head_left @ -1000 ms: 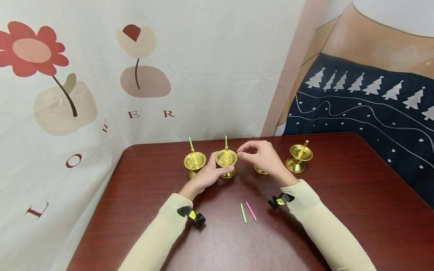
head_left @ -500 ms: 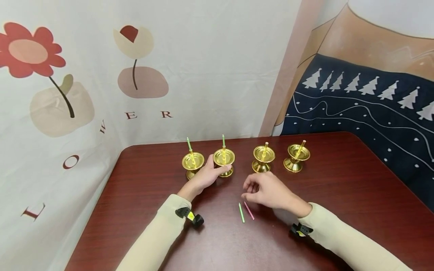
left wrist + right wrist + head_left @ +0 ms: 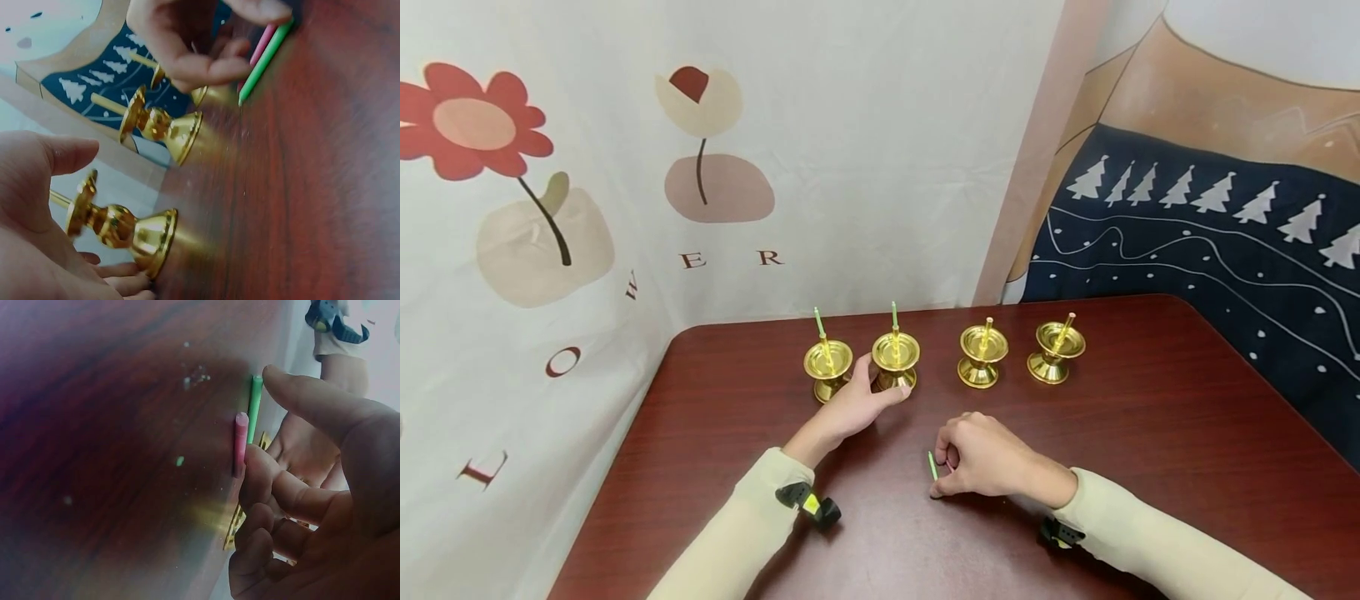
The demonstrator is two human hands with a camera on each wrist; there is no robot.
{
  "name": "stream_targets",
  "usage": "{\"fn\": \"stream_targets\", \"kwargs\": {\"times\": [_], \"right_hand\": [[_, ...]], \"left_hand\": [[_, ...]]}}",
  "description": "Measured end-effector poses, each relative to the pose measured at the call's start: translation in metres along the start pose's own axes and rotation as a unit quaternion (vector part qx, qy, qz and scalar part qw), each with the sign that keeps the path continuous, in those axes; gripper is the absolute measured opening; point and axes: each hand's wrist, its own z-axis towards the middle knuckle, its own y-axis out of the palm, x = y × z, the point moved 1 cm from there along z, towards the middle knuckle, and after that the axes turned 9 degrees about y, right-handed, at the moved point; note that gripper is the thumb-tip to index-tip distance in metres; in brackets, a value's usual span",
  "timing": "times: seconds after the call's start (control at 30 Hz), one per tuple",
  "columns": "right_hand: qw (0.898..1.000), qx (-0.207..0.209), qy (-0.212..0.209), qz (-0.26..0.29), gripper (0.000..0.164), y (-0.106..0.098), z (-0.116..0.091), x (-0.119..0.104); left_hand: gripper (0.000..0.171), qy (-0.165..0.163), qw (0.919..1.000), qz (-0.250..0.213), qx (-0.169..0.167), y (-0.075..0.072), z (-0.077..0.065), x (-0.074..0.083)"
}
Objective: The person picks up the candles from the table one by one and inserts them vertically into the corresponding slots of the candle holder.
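Note:
My left hand (image 3: 852, 406) is spread around a brass candle holder (image 3: 895, 380), thumb and fingers apart; its fingertips are by the base in the left wrist view. A thin green candle (image 3: 895, 317) stands upright in that holder. Over the table, my right hand (image 3: 988, 458) reaches down at a loose green candle (image 3: 932, 467) and a loose pink candle (image 3: 240, 447), both lying flat. In the right wrist view the thumb is beside the green candle's end and the index fingertip right at the pink one, with a gap between thumb and finger.
Left of the left hand stands another brass holder (image 3: 827, 362) with a green candle, slightly tilted. Two more brass holders, one nearer (image 3: 979, 372) and one farther right (image 3: 1049, 367), carry only brass tubes. A printed curtain (image 3: 865, 167) hangs behind the table.
My right hand has left the middle holders and come down toward me onto the loose candles. My left hand has slid slightly lower and its thumb has loosened from the holder.

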Motion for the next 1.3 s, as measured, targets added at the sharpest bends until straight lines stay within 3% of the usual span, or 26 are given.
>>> {"fn": "stream_targets", "kwargs": {"times": [0.1, 0.27, 0.47, 0.63, 0.8, 1.07, 1.3], "right_hand": [[1.000, -0.002, -0.006, -0.003, 0.036, -0.001, -0.001, 0.000], [1.000, -0.007, -0.021, -0.004, 0.034, -0.003, -0.003, 0.000], [0.998, -0.011, -0.060, -0.007, 0.027, -0.001, -0.003, -0.001], [0.996, -0.011, -0.083, -0.006, 0.022, 0.001, -0.003, -0.002], [0.995, -0.015, -0.097, 0.000, 0.021, 0.002, -0.003, -0.003], [0.993, -0.023, -0.112, 0.011, 0.021, 0.002, -0.002, 0.000], [0.994, -0.023, -0.111, 0.003, 0.022, 0.003, -0.003, 0.001]], "left_hand": [[0.093, 0.000, 1.0000, 0.001, -0.008, 0.000, -0.011, 0.003], [0.075, 0.007, 0.9989, 0.032, -0.034, 0.002, -0.025, 0.009], [0.065, 0.039, 0.9944, 0.018, -0.097, 0.011, -0.025, 0.013], [0.065, 0.063, 0.9876, -0.004, -0.143, 0.020, -0.011, 0.016], [0.064, 0.068, 0.9837, -0.024, -0.165, 0.029, 0.008, 0.021], [0.080, 0.054, 0.9854, -0.015, -0.161, 0.046, 0.035, 0.029], [0.092, 0.044, 0.9904, 0.007, -0.131, 0.062, 0.055, 0.033]]}}
